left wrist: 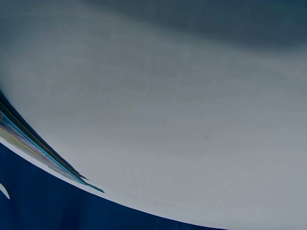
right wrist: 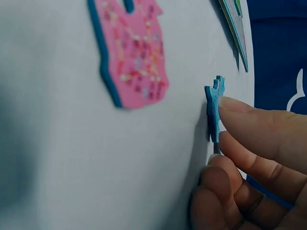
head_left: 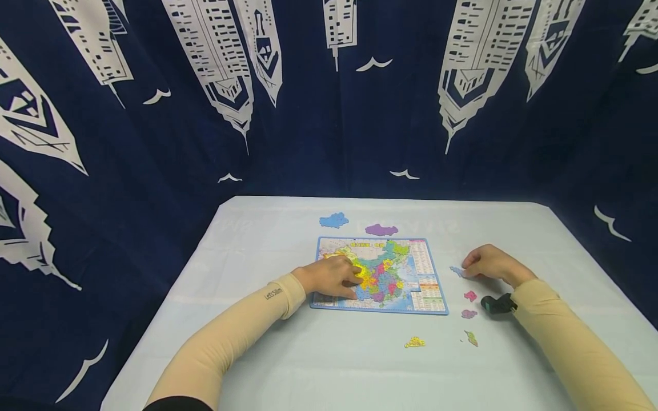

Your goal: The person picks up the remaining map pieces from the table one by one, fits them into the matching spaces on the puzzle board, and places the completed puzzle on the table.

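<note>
A map puzzle board [head_left: 425,260] with coloured regions and a blue rim lies flat on the white table. My left hand [head_left: 331,275] rests over its left part, fingers bent down onto the map and covering some of it. To the right of the board, my right hand [head_left: 493,264] pinches a small light-blue puzzle piece [head_left: 455,270] between thumb and fingers. In the right wrist view this blue piece [right wrist: 214,110] stands on edge close to the tabletop. The left wrist view catches the board [left wrist: 43,151] only edge-on, and the left hand is out of that picture.
Beyond the board lie a blue piece [head_left: 334,220] and a purple piece [head_left: 381,229]. Nearer my right forearm are a pink piece [head_left: 470,296], a mauve piece [head_left: 469,314] and a green piece [head_left: 471,338]. A yellow piece [head_left: 414,342] sits in front. A navy curtain [head_left: 339,142] hangs behind.
</note>
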